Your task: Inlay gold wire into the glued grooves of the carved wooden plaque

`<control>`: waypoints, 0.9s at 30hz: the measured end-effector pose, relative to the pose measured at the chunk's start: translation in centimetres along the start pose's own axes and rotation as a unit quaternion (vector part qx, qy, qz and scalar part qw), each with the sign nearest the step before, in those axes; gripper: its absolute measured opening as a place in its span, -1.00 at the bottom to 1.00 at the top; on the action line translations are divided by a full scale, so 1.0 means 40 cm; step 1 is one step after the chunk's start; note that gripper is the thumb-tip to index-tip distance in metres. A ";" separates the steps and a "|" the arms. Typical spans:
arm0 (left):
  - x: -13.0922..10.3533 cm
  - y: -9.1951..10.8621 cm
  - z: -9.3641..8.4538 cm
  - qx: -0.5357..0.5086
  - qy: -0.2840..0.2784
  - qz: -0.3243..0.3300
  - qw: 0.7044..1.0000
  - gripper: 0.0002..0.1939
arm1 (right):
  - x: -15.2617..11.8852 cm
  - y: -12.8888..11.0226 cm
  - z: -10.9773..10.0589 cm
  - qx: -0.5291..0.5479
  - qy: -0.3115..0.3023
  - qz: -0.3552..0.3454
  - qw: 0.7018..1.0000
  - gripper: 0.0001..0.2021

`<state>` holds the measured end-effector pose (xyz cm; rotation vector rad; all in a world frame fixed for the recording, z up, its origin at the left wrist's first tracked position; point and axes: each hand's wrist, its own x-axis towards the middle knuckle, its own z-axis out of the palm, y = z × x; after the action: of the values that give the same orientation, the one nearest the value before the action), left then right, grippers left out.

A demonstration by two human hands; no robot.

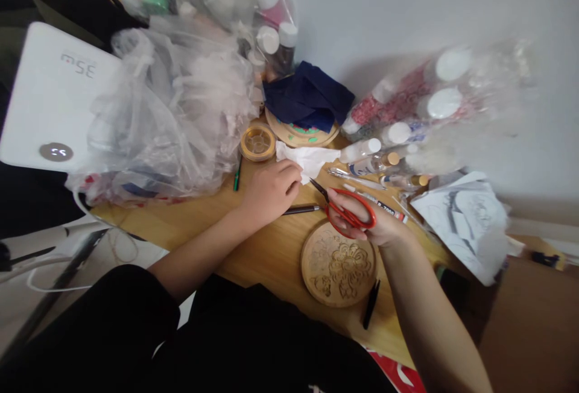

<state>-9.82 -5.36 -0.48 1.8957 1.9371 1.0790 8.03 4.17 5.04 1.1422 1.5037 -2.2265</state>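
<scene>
My right hand grips red-handled scissors, with fingers in the loops. The dark blades point away to the upper left, close to the fingertips of my left hand. My left hand is closed, its fingertips pressed together by a crumpled white tissue; what they pinch is hidden or too small to see. Below the scissors lies a round wooden board with a raised flower outline in gold lines. A dark pen-like tool rests on the table between my hands.
A round gold-coloured case stands behind my left hand. Dark blue cloth covers another round board. Bagged bottles line the right wall, and plastic bags crowd the left. A black tool lies near the front edge.
</scene>
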 end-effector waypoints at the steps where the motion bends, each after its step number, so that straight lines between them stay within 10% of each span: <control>1: 0.000 0.000 0.000 0.000 0.000 -0.001 1.000 -0.87 | -0.001 -0.001 0.001 0.005 -0.006 -0.001 1.000 -0.40; 16: 0.001 0.013 -0.006 -0.041 -0.017 -0.064 0.997 -0.84 | -0.078 0.049 0.004 0.029 0.008 -0.058 0.998 -0.38; 23: -0.006 0.064 -0.058 -0.135 0.000 -0.197 0.971 -0.77 | -0.104 0.088 0.039 0.088 0.026 -0.051 0.994 -0.32; 27: -0.015 0.070 -0.070 -0.256 -0.019 -0.329 0.909 -0.93 | -0.112 0.093 0.070 0.098 0.062 -0.064 0.991 -0.30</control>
<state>-9.33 -7.18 3.07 0.8802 1.8103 1.1484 11.83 -0.97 6.10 1.2978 1.4678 -2.4768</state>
